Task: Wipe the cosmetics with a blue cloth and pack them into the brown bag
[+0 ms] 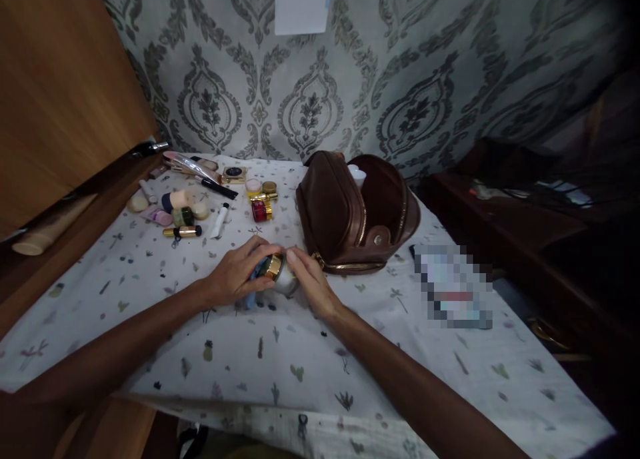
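Both of my hands meet over the middle of the table around a pale, glassy jar (286, 282) with a shiny gold lid (273, 266). My left hand (245, 269) is closed about the gold-lidded end, with a piece of blue cloth (251, 300) showing beneath its fingers. From the other side, my right hand (314, 282) grips the pale body, thumb on top. Fingers partly cover the jar. Just behind my right hand stands a brown leather cosmetic bag (330, 212), unzipped, with a white item (357, 174) inside its opening.
Several cosmetics lie at the back left, among them a red jar (261, 211), a white tube (220, 220), a gold-and-black tube (183, 232) and a compact (234, 174). A blurred-out flat item (453, 287) rests at right. A wooden panel (65, 79) rises at left.
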{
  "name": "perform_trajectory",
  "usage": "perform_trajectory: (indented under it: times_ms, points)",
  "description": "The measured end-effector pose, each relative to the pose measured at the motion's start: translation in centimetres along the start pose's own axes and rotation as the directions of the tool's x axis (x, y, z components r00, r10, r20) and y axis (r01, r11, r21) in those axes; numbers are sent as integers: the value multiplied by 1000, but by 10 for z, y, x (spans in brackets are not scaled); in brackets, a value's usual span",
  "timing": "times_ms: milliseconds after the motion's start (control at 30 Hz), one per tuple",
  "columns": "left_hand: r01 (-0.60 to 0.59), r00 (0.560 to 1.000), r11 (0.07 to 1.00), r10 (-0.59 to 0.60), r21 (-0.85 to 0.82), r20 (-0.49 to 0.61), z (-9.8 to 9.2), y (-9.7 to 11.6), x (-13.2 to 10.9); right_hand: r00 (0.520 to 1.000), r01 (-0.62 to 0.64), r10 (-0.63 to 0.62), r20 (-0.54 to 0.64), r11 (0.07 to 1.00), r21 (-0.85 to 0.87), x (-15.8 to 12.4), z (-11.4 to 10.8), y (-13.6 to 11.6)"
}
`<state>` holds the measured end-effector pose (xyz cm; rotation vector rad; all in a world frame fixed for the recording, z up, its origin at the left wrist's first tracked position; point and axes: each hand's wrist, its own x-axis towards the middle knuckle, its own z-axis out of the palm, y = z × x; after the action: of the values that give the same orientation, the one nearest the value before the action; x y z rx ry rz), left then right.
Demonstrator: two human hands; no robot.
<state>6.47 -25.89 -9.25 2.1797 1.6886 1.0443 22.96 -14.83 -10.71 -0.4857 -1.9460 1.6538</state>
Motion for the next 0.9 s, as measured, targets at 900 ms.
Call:
perform_trajectory:
  times_ms: [900]
  points:
    - [252,953,936,-284,-246,-103,14,19,3,960,97,-165,-227,954,-283,-15,7,-5]
